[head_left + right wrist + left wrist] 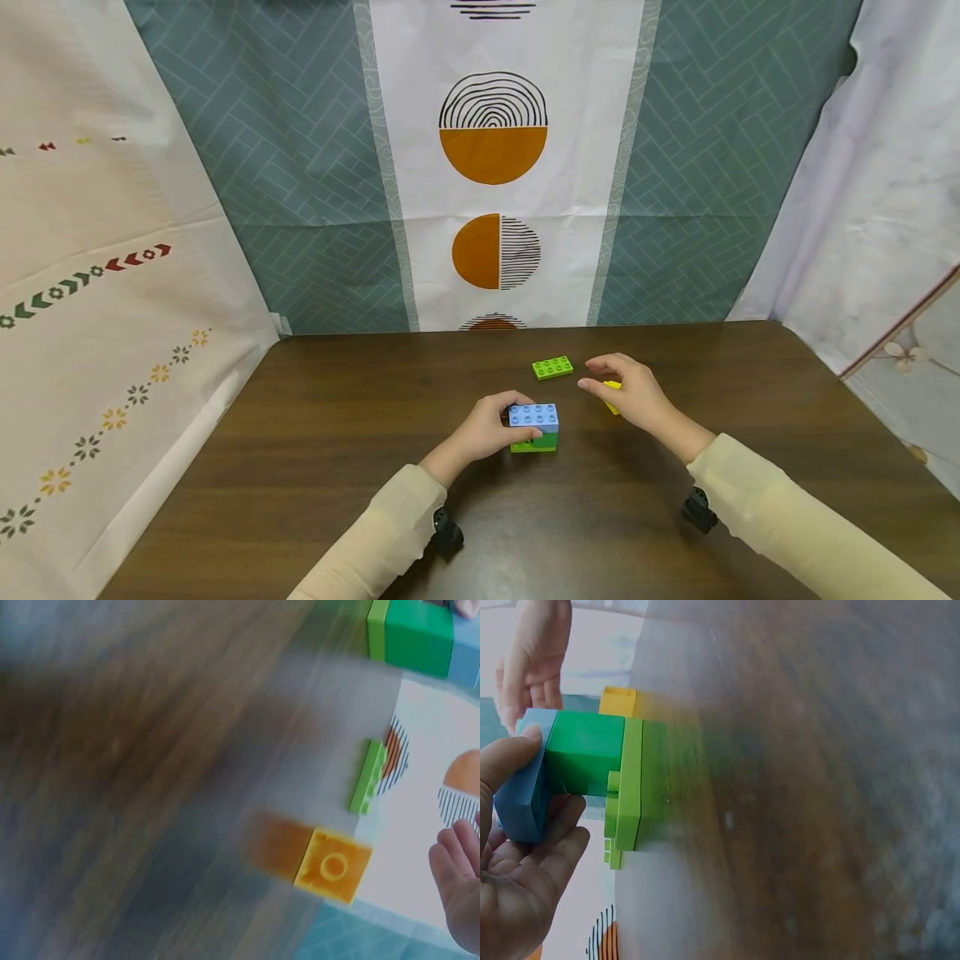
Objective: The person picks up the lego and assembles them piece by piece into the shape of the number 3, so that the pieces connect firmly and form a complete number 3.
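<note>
1. Block stack: upright on the dark wooden table, in front of the person, just left of the right hand.
2. Built in three layers: blue block on top, green block in the middle, lime base plate at the bottom.
3. Seated on the right part of the base, with blue jutting out leftward past green and bare lime studs showing beneath the overhang.
4. Gripped at the blue layer by the left hand: thumb across the near side, other fingers round the far side, partly hidden.
5. Right hand: thumb and fingers spread apart, holding nothing, raised near the yellow block without touching it.
6. Yellow block lying on its side, hollow underside with a ring turned to the right wrist camera; partly covered by the right hand from above.
7. Loose lime plate: flat, studs up, beyond the stack and left of the yellow block.
8. Cream sleeves on both arms, a dark camera at each wrist.
9. Behind the table, a teal-and-white cloth with orange half-circles.
</note>
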`<control>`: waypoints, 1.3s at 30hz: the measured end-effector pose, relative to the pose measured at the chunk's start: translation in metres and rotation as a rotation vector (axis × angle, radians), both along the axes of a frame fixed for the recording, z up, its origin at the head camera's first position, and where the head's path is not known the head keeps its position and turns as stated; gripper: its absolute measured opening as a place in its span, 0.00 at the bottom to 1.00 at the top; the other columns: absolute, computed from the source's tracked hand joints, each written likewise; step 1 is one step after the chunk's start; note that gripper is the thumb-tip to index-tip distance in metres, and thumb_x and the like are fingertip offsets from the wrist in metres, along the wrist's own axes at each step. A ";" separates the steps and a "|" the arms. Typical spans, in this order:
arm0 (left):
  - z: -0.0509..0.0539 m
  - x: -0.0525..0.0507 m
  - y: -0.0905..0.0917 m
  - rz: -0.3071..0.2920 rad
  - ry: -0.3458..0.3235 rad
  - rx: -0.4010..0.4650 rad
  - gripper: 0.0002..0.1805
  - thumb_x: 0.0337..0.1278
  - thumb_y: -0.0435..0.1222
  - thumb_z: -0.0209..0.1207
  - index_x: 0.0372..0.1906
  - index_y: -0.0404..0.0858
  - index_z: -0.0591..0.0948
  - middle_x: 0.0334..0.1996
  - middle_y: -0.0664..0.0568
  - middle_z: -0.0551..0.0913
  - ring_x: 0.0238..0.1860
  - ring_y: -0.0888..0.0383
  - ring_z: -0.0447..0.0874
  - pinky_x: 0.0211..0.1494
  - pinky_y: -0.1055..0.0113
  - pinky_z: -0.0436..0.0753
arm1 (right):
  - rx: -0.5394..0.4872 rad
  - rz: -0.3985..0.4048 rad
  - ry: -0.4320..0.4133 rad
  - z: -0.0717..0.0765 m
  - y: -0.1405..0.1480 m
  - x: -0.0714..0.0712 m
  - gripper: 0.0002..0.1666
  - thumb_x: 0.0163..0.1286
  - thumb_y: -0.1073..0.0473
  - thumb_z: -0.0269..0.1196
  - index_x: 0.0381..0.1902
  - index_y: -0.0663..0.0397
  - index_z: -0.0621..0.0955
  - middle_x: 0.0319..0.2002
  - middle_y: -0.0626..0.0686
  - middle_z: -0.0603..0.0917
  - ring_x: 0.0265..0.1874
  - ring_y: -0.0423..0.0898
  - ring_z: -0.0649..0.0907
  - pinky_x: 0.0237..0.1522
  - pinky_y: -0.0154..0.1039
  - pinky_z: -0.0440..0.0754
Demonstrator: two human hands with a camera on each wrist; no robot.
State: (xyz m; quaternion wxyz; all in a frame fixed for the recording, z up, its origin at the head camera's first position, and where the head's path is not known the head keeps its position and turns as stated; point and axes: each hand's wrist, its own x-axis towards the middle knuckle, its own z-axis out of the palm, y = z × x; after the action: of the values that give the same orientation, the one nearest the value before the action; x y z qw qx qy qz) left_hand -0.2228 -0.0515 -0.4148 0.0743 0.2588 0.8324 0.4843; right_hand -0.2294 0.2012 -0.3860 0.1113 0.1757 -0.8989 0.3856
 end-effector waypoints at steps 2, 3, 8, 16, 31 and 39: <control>0.000 0.000 0.000 0.001 0.000 -0.001 0.19 0.50 0.36 0.69 0.48 0.36 0.80 0.37 0.50 0.82 0.34 0.62 0.75 0.37 0.72 0.76 | 0.022 -0.025 -0.003 0.000 0.004 -0.002 0.23 0.62 0.55 0.67 0.50 0.66 0.79 0.47 0.63 0.81 0.47 0.60 0.81 0.51 0.53 0.79; 0.000 0.000 -0.001 0.003 0.000 -0.003 0.19 0.51 0.36 0.68 0.48 0.37 0.80 0.37 0.50 0.82 0.34 0.62 0.75 0.37 0.72 0.76 | 0.038 -0.039 -0.002 -0.001 0.006 -0.003 0.24 0.62 0.55 0.66 0.50 0.67 0.79 0.47 0.63 0.81 0.47 0.61 0.81 0.50 0.53 0.79; 0.001 0.001 -0.001 0.008 0.003 -0.010 0.19 0.51 0.37 0.68 0.48 0.37 0.80 0.37 0.50 0.82 0.34 0.62 0.75 0.37 0.72 0.75 | 0.113 -0.100 -0.017 -0.003 0.014 -0.007 0.26 0.63 0.54 0.66 0.51 0.69 0.77 0.49 0.66 0.80 0.49 0.63 0.79 0.51 0.56 0.77; 0.001 0.001 0.000 0.008 -0.006 -0.013 0.19 0.51 0.36 0.68 0.48 0.37 0.80 0.38 0.49 0.82 0.35 0.62 0.75 0.38 0.72 0.76 | 0.205 -0.167 -0.083 -0.011 0.023 -0.009 0.31 0.63 0.53 0.65 0.54 0.73 0.74 0.51 0.69 0.78 0.50 0.64 0.77 0.51 0.58 0.76; 0.001 0.002 0.001 0.016 -0.008 -0.019 0.19 0.50 0.37 0.69 0.48 0.37 0.80 0.39 0.50 0.82 0.35 0.61 0.75 0.38 0.70 0.76 | 0.288 -0.192 -0.135 -0.024 0.026 -0.010 0.28 0.59 0.59 0.66 0.48 0.79 0.75 0.43 0.72 0.79 0.39 0.60 0.80 0.43 0.53 0.79; 0.002 0.002 0.000 0.028 -0.029 -0.023 0.19 0.50 0.37 0.69 0.48 0.38 0.80 0.40 0.49 0.82 0.36 0.60 0.75 0.39 0.71 0.76 | 0.274 -0.183 -0.145 -0.025 0.027 -0.011 0.25 0.59 0.59 0.66 0.45 0.77 0.77 0.40 0.69 0.80 0.35 0.57 0.79 0.42 0.51 0.79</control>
State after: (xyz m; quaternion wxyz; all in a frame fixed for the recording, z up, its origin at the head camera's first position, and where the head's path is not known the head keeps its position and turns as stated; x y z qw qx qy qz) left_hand -0.2206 -0.0513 -0.4130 0.0824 0.2394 0.8402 0.4795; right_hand -0.2407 0.2284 -0.4110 0.0559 0.0785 -0.9609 0.2594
